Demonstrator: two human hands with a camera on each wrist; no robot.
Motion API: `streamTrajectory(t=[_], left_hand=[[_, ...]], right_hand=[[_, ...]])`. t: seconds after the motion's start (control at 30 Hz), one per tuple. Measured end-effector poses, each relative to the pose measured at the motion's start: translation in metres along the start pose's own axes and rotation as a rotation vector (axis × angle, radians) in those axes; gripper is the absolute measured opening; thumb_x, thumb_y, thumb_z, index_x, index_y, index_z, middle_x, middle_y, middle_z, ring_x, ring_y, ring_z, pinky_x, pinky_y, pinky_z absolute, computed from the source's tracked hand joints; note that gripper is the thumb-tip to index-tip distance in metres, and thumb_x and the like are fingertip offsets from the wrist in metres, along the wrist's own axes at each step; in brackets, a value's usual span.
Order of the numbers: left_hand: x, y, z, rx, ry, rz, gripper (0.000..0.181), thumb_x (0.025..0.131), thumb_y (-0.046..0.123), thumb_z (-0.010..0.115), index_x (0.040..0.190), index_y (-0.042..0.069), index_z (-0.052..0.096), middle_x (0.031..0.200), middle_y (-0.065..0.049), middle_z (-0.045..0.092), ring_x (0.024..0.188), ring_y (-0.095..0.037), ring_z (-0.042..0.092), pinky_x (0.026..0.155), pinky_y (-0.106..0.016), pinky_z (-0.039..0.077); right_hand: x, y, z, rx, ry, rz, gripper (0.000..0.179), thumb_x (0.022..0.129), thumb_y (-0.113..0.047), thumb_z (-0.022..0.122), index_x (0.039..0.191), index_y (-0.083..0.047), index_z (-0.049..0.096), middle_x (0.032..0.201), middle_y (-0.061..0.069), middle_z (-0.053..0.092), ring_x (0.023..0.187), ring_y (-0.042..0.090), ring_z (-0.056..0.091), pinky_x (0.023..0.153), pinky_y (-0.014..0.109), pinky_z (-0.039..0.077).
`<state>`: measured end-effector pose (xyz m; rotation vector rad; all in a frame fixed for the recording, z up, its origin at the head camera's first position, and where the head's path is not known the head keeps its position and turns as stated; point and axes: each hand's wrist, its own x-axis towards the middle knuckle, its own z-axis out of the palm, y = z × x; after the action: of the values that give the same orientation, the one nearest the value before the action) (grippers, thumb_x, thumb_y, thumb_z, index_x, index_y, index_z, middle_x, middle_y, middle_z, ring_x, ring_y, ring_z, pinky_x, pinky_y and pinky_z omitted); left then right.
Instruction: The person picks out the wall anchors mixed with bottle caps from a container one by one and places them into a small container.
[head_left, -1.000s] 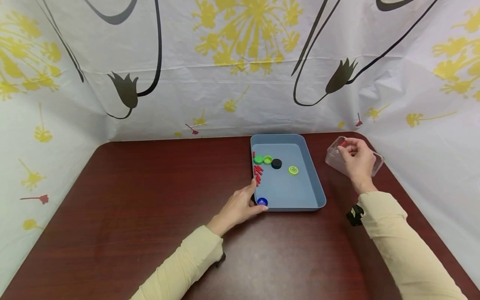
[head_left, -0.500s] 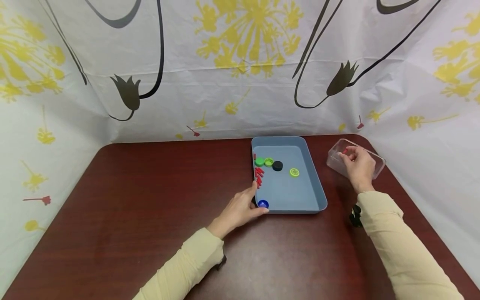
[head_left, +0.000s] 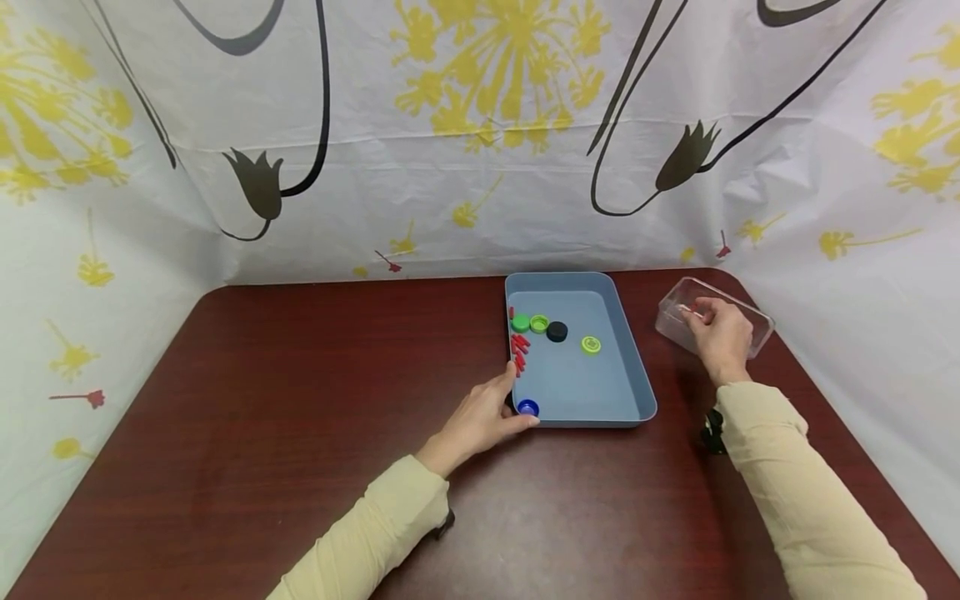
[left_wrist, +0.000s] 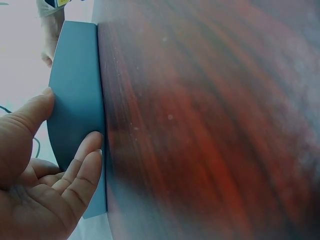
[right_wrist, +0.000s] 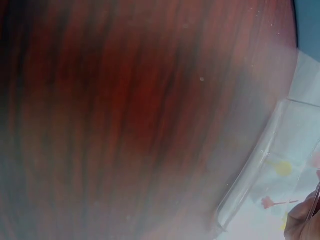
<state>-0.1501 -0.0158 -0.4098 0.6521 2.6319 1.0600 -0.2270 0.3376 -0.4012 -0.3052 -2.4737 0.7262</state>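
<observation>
In the head view, a blue-grey tray [head_left: 592, 392] lies on the table. My left hand [head_left: 480, 417] grips its near left corner, thumb at the near rim and fingers along the left side. In the left wrist view the thumb [left_wrist: 37, 110] touches the tray wall [left_wrist: 77, 75]. Inside lie several small red sticks [head_left: 521, 343], a green cap [head_left: 521, 323], a lime cap ring [head_left: 539, 324], a black cap [head_left: 557, 332], a yellow-green cap [head_left: 591, 344] and a blue cap [head_left: 528, 408]. My right hand [head_left: 723, 337] pinches a small red stick, mostly hidden by the fingers, at the clear plastic box [head_left: 675, 325].
Dark red-brown wooden table [head_left: 300, 400] surrounds the tray, with the clear box near its right edge. A white cloth [head_left: 450, 225] printed with flowers hangs behind and at both sides.
My right hand has moved slightly down and toward the box's interior with the red stick between its fingers. My left hand keeps its hold on the tray corner.
</observation>
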Motion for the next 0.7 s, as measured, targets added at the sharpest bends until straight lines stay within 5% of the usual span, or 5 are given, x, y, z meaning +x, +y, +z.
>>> streamTrajectory(t=[0.23, 0.5, 0.7], left_hand=[[0.000, 0.000, 0.001, -0.007, 0.003, 0.007, 0.089, 0.085, 0.039, 0.069, 0.149, 0.003, 0.019, 0.145, -0.011, 0.041, 0.072, -0.005, 0.057, 0.073, -0.022, 0.049], [0.001, -0.001, 0.001, -0.003, -0.002, 0.009, 0.089, 0.085, 0.039, 0.068, 0.150, 0.003, 0.019, 0.146, -0.011, 0.040, 0.074, -0.005, 0.059, 0.075, -0.023, 0.049], [0.001, -0.001, 0.001, 0.007, 0.005, 0.010, 0.089, 0.085, 0.039, 0.069, 0.150, 0.003, 0.019, 0.147, -0.010, 0.040, 0.072, -0.004, 0.057, 0.074, -0.023, 0.049]], right_hand=[[-0.001, 0.001, -0.002, -0.002, -0.002, 0.001, 0.030, 0.085, -0.011, 0.069, 0.108, 0.007, 0.066, 0.075, 0.018, 0.055, 0.070, 0.029, 0.048, 0.064, 0.037, 0.033], [-0.002, -0.003, -0.006, 0.021, 0.003, -0.017, 0.029, 0.085, -0.012, 0.069, 0.109, 0.005, 0.067, 0.073, 0.016, 0.055, 0.058, -0.001, 0.033, 0.063, 0.033, 0.030], [0.000, -0.020, -0.008, 0.071, 0.029, -0.081, 0.027, 0.086, -0.010, 0.069, 0.109, 0.004, 0.067, 0.071, 0.013, 0.050, 0.059, 0.001, 0.031, 0.067, 0.033, 0.030]])
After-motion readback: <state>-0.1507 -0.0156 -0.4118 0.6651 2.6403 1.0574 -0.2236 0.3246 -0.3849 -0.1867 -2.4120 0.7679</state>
